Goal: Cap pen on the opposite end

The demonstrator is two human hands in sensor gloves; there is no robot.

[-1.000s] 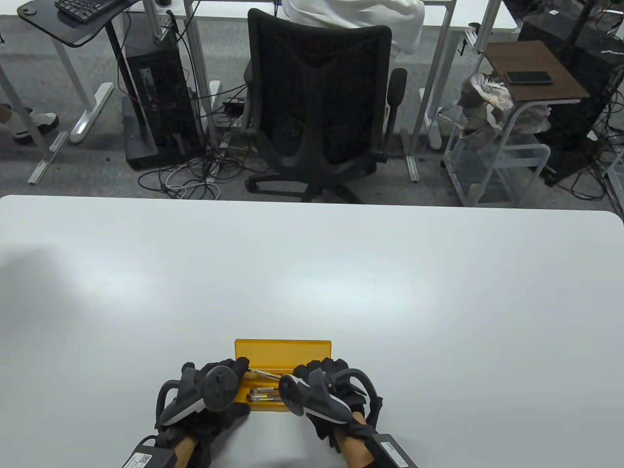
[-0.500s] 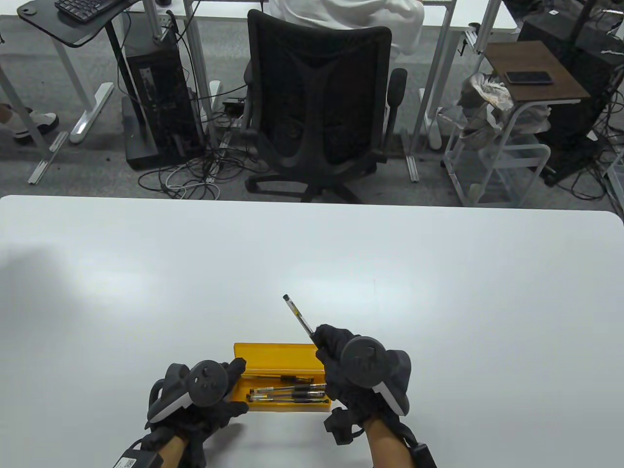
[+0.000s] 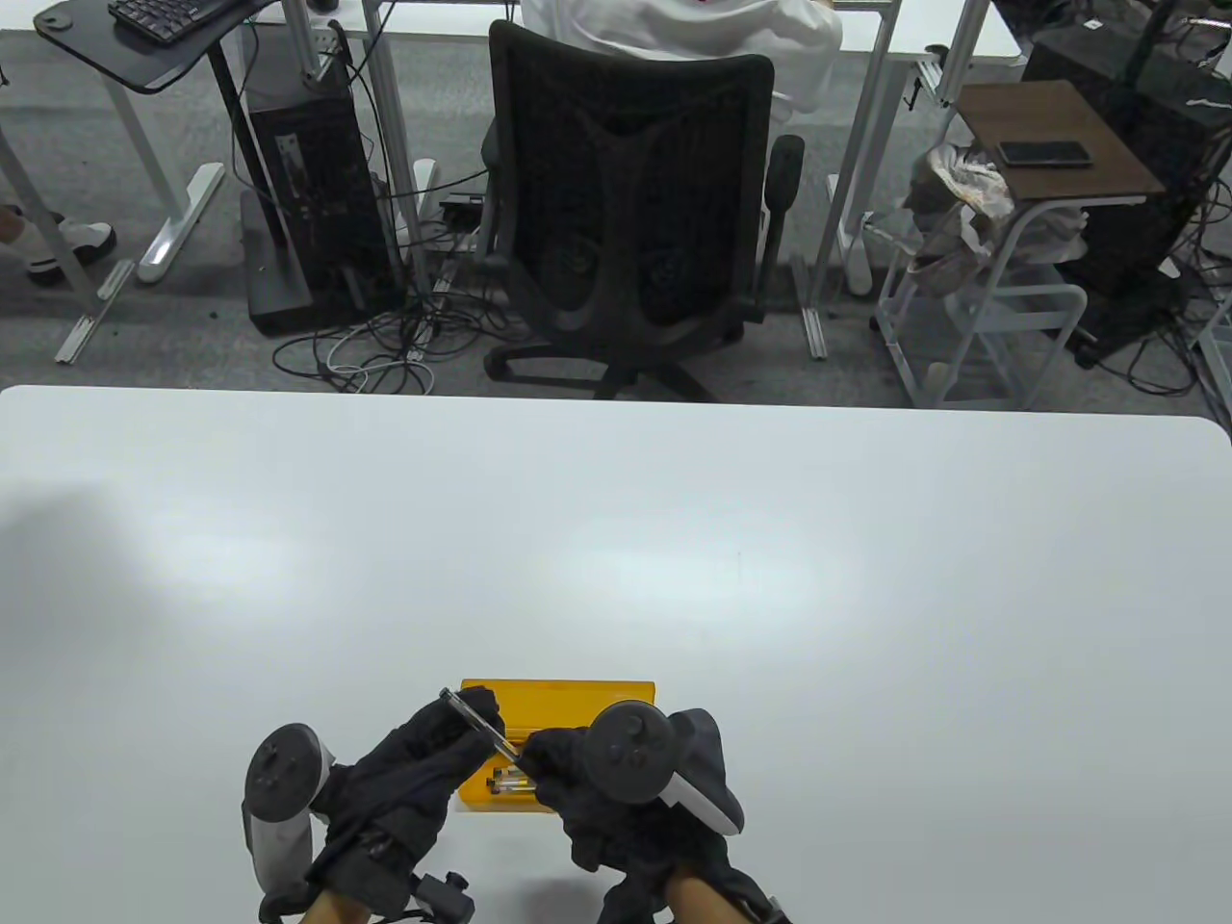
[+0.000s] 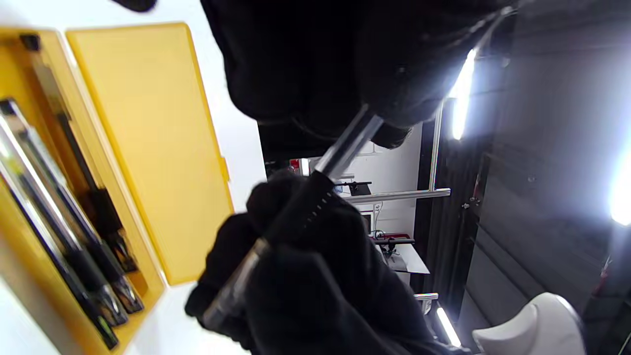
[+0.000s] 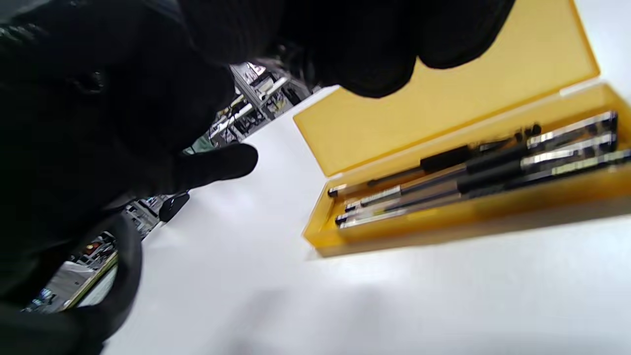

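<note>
Pen (image 3: 478, 723) held in the air between both hands, just above the open yellow case (image 3: 616, 691) at the bench's (image 3: 616, 539) near edge. Left hand (image 3: 423, 760) grips the clear barrel end; right hand (image 3: 577, 770) pinches the dark grip end. Cap not clearly visible. Judgement: keep barrel steady, line cap up straight with the rear end, push squarely.

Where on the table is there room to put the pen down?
Bare white table stretches beyond the yellow pen case, and to its left and right. It is crowded at the near edge, where the left hand and right hand hold the pen.
</note>
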